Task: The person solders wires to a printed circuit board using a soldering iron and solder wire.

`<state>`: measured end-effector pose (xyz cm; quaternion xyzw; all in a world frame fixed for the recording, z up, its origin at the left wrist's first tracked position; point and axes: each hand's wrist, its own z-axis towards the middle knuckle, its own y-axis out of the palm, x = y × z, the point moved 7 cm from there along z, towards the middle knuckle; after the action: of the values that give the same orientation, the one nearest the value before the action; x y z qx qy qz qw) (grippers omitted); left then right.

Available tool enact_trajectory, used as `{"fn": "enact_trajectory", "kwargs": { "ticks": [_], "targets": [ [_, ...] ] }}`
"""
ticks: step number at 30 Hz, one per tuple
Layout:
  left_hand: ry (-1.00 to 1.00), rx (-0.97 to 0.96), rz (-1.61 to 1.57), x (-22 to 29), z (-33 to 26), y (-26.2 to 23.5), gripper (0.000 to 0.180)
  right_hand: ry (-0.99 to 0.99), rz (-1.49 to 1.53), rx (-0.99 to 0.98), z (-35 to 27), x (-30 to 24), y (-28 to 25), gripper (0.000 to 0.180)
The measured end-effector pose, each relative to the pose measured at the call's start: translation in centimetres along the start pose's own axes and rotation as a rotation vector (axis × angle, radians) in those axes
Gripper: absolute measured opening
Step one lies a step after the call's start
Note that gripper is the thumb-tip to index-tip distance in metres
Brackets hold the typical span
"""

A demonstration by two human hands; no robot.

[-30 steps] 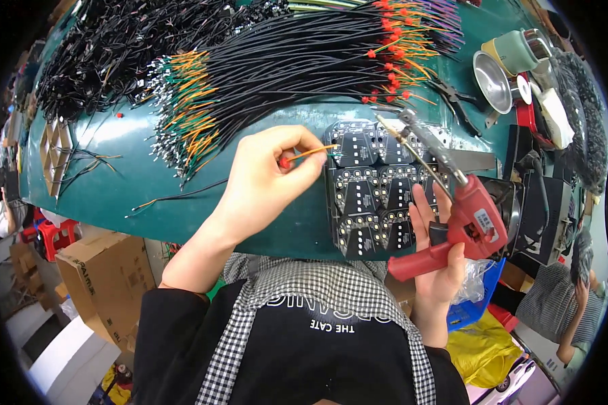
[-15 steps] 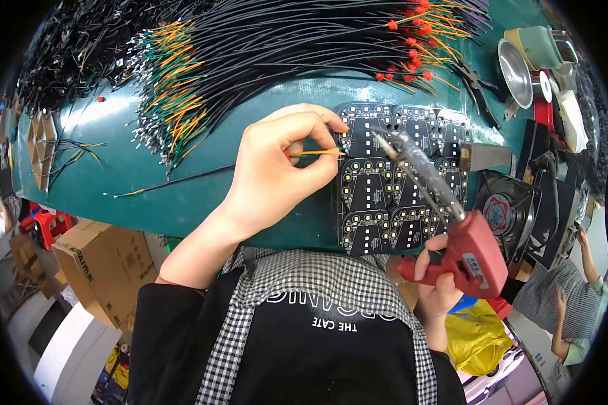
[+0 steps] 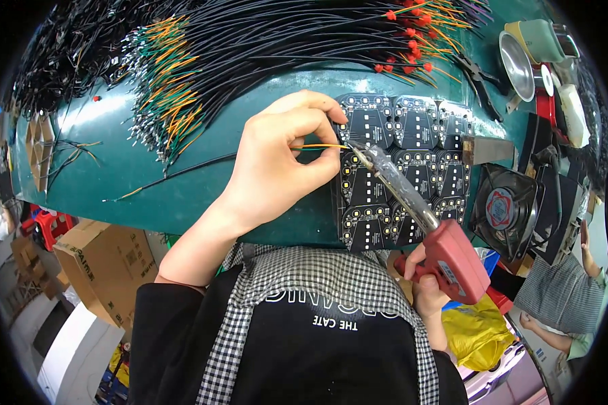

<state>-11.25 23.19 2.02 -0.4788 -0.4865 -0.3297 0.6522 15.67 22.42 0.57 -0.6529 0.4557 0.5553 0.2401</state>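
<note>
My left hand [image 3: 277,162] pinches a cable whose orange and green wire ends [image 3: 321,146] reach the left edge of a panel of black circuit boards [image 3: 366,183] dotted with small square LEDs. The black sheath of that cable [image 3: 189,167] trails left across the table. My right hand [image 3: 425,287] is wrapped round the grip of a red soldering gun [image 3: 458,263]. The gun's tip lies right by the wire ends at the panel's left edge, close to my left fingertips. Whether it touches the wires is too small to tell.
Black cables [image 3: 270,40] with orange and green ends lie bundled at the back of the green table [image 3: 290,226]. Pliers [image 3: 481,88], a metal bowl [image 3: 516,64], a metal block [image 3: 490,150] and a square fan [image 3: 501,206] stand right. Another person [image 3: 567,297] is at far right.
The soldering gun has moved left and slightly down, bringing its tip from above the boards to the wire ends. My left hand has stayed nearly in place.
</note>
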Motion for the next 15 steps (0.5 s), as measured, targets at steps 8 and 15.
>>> {"fn": "enact_trajectory", "kwargs": {
  "ticks": [8, 15],
  "targets": [
    [0.009, 0.003, 0.022, 0.0, 0.1, 0.0, 0.007, 0.076, -0.027, 0.097, -0.2, 0.9, -0.8, 0.086],
    [0.014, 0.011, 0.028, 0.1, 0.1, 0.0, 0.007, -0.176, -0.476, 0.013, -1.5, 1.6, -3.3, 0.075]
  ]
}}
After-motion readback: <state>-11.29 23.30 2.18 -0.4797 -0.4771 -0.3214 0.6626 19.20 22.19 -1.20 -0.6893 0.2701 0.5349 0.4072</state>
